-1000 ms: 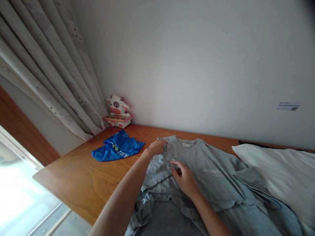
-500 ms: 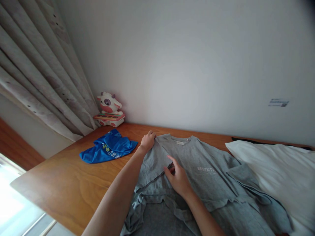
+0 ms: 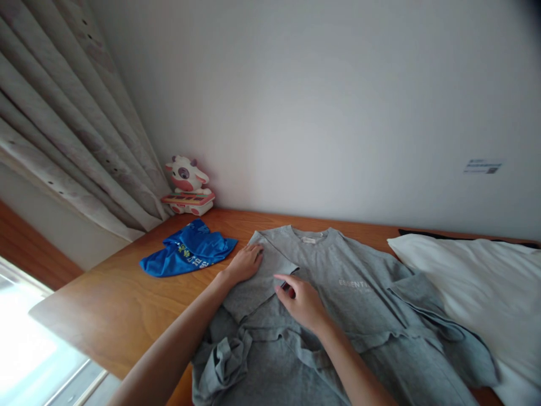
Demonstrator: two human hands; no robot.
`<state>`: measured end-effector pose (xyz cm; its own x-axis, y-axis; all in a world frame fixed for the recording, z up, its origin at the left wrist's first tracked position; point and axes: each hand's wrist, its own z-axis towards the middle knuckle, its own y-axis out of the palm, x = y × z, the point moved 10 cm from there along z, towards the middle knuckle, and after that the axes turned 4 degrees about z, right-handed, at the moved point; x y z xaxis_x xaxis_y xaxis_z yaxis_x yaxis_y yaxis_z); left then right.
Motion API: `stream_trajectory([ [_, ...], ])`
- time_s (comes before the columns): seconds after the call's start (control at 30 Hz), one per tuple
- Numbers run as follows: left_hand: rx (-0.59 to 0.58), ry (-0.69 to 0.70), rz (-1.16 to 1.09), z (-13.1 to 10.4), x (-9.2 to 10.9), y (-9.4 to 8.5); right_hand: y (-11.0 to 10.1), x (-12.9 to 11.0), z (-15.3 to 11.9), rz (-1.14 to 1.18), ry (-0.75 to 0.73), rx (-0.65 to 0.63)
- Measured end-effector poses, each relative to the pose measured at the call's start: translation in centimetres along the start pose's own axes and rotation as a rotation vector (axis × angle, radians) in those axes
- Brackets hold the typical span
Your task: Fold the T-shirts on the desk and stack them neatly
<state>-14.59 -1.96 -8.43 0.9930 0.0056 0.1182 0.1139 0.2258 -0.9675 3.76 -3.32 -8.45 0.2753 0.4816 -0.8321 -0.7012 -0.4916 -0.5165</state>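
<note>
A grey T-shirt (image 3: 338, 304) with pale chest lettering lies spread on the wooden surface, its collar toward the wall. The sleeve on the left is folded inward over the body. On this fold's outer edge, near the shoulder, my left hand (image 3: 247, 263) rests flat with its fingers stretched out. My right hand (image 3: 302, 301) is at the hem of the folded sleeve, thumb and index finger around the cloth and the other fingers curled. The lower part of the shirt is bunched up in front of me. Its other sleeve extends to the right.
A crumpled blue garment (image 3: 188, 251) lies to the left on the wooden surface (image 3: 110, 307). Behind it a cow-shaped toy keyboard (image 3: 189, 189) stands by the curtain (image 3: 71, 124). A white pillow (image 3: 465, 282) lies at the right, partly under the sleeve. The wall bounds the back.
My left hand has come down from the shoulder corner and now lies flat on the folded sleeve. My right hand has shifted slightly left and down. The sleeve lies further inward.
</note>
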Motion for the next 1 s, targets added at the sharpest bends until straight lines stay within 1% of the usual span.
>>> stream_trajectory([
  [0.07, -0.058, -0.018, 0.023, -1.1, 0.2, 0.6, 0.2, -0.3, -0.1, -0.036, -0.006, 0.005],
  [0.13, -0.146, -0.044, 0.069, -1.5, 0.5, 1.2, 0.2, -0.2, -0.3, -0.086, 0.020, 0.041],
  [0.2, -0.237, -0.084, 0.132, -1.4, 0.8, 1.6, 0.1, -0.4, -0.5, -0.168, 0.013, 0.063],
  [0.27, -0.277, -0.143, 0.178, -1.0, 1.3, 1.7, 0.2, -1.0, -0.8, -0.257, -0.030, 0.065],
  [0.37, -0.274, -0.251, 0.204, -0.5, 2.1, 2.0, 0.2, -1.7, -1.1, -0.323, -0.069, 0.060],
  [0.47, -0.232, -0.321, 0.220, -0.5, 2.7, 2.4, -0.1, -1.5, -1.1, -0.313, -0.044, 0.072],
  [0.57, -0.196, -0.327, 0.226, -0.6, 2.9, 2.3, -0.3, -1.4, -1.0, -0.275, -0.041, 0.089],
  [0.7, -0.178, -0.323, 0.225, -0.5, 2.5, 2.0, -0.2, -1.4, -0.9, -0.230, -0.049, 0.105],
  [0.77, -0.170, -0.316, 0.212, -0.4, 2.4, 1.9, -0.6, -1.3, -0.8, -0.181, -0.041, 0.111],
  [0.83, -0.170, -0.314, 0.204, -0.4, 2.4, 1.9, -2.0, -1.1, -0.9, -0.145, -0.022, 0.118],
  [0.87, -0.174, -0.316, 0.205, -0.4, 2.4, 1.9, -3.3, -0.9, -1.2, -0.155, -0.013, 0.129],
  [0.93, -0.186, -0.315, 0.214, -0.5, 2.4, 1.8, -7.2, -0.5, -2.4, -0.260, 0.004, 0.182],
  [1.0, -0.184, -0.302, 0.235, -0.4, 2.8, 1.5, -12.3, 0.3, -4.4, -0.460, 0.035, 0.265],
])
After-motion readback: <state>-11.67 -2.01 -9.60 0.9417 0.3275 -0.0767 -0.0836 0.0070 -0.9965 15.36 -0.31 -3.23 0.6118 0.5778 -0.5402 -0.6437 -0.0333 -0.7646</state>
